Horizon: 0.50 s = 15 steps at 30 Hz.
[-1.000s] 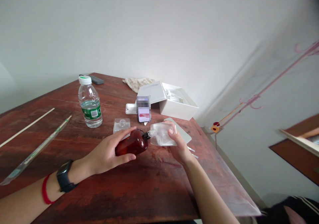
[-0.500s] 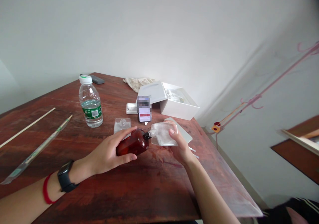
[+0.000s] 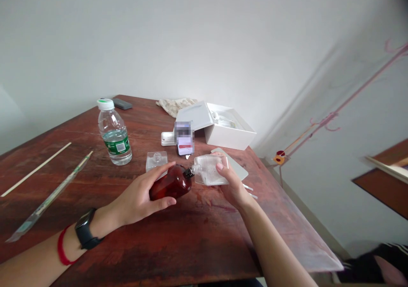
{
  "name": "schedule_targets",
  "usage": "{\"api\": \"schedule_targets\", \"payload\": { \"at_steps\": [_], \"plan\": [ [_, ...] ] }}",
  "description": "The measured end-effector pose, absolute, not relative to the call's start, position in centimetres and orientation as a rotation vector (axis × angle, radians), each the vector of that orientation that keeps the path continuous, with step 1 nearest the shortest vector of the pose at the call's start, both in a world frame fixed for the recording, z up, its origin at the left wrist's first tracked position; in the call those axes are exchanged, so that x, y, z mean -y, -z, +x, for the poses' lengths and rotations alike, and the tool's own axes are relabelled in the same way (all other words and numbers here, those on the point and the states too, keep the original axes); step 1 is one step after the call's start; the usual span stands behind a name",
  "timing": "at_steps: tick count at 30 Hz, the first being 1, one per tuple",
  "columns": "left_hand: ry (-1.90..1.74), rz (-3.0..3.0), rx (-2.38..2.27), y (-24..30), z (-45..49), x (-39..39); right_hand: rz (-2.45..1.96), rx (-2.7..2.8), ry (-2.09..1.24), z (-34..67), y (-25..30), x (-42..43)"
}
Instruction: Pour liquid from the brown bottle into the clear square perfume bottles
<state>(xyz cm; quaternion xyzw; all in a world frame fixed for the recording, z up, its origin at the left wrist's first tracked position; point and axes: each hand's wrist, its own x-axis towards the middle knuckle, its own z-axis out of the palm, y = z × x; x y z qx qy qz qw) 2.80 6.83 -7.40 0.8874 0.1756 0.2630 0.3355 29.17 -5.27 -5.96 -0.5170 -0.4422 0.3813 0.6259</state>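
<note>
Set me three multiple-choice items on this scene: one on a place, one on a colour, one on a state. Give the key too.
1. Where does the plastic water bottle stand?
A) on the wooden table
B) on the floor
C) on a shelf

2. What colour is the bottle in the left hand?
A) green
B) amber-brown
C) blue

3. What state is the white box in?
A) open
B) shut
C) upside down

Key:
1. A, it stands upright on the tabletop.
2. B, its dark brown body shows, unlike the clear bottle in the right hand.
3. A, its white lid sits off to one side.
</note>
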Motion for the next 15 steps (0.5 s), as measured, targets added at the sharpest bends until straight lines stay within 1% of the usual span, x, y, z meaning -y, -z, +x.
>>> {"api": "schedule_targets", "payload": {
  "at_steps": [3, 15],
  "plan": [
    [-0.673, 2.313, -0.468, 7.37, 2.78, -6.81, -1.134, 0.933, -0.94, 29.33, 6.13, 5.21],
    [-0.687, 2.29, -0.46, 7.08, 2.91, -6.68, -1.126, 0.936, -0.964, 29.56, 6.37, 5.04]
  ]
}}
